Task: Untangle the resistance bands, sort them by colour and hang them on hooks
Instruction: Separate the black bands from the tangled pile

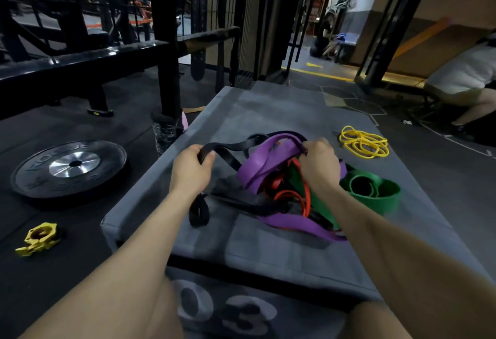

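Note:
A tangle of resistance bands lies on the grey padded box (241, 113). My left hand (192, 169) grips a black band (236, 146) and lifts it to the left of the pile. My right hand (319, 165) grips the purple band (264, 162) at the top of the tangle. A red band (291, 195) and a wide green band (375, 195) are knotted underneath and to the right. Thin yellow bands (363, 142) lie apart on the box, at the far right. No hooks show in this view.
A black weight plate (69, 168) and a yellow barbell collar (39, 238) lie on the floor to the left. A black rack post (167, 43) stands beside the box. One person crouches at the right (467, 75); another sits far back (326, 35).

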### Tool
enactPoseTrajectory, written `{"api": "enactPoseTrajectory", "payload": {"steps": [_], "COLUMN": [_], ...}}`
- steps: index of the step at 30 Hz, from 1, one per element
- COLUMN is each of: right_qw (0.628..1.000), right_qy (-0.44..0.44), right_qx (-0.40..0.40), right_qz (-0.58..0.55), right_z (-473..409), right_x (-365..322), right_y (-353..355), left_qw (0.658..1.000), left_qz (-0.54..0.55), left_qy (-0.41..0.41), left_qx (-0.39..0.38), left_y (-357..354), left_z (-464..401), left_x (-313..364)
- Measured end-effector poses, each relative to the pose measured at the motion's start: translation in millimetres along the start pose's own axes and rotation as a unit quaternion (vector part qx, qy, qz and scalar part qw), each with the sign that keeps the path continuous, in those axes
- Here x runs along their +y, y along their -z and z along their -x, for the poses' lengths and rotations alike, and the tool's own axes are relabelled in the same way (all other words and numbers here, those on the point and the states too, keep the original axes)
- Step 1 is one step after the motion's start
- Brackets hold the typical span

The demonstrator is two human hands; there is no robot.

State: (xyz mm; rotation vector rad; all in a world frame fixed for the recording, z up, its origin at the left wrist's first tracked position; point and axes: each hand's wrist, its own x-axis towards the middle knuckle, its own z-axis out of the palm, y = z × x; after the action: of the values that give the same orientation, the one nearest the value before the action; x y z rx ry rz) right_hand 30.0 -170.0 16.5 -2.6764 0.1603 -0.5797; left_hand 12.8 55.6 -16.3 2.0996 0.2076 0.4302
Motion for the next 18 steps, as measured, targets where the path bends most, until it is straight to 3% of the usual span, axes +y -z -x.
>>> {"api": "enactPoseTrajectory", "payload": {"steps": [3, 4, 6, 8, 11, 14, 18], "right_qw": [0.998, 0.998, 0.997, 0.997, 0.997, 0.996, 0.993], "right_qy": [0.036, 0.042, 0.054, 0.056, 0.047, 0.061, 0.077], "right_qx": [-0.042, -0.051, -0.053, -0.048, -0.053, -0.064, -0.078], "right_qz": [0.018, 0.025, 0.030, 0.029, 0.018, 0.016, -0.051], "right_z": [6, 8, 11, 15, 19, 21, 20], "right_x": [-9, -11, -15, -17, -17, -12, 5], "right_y": [0, 2, 5, 9, 14, 15, 10], "left_qw": [0.989, 0.981, 0.967, 0.952, 0.890, 0.853, 0.849], "left_qz": [-0.148, -0.185, -0.184, -0.146, -0.221, -0.329, -0.352], "left_qy": [0.018, -0.009, -0.137, -0.269, -0.346, -0.348, -0.344], "left_qx": [0.015, 0.051, 0.111, 0.023, -0.199, -0.208, -0.190], "left_y": [6, 9, 10, 0, -30, -51, -65], "left_z": [5, 10, 23, 42, 64, 61, 58], "left_x": [-2, 1, 11, 21, 19, 17, 22]}}
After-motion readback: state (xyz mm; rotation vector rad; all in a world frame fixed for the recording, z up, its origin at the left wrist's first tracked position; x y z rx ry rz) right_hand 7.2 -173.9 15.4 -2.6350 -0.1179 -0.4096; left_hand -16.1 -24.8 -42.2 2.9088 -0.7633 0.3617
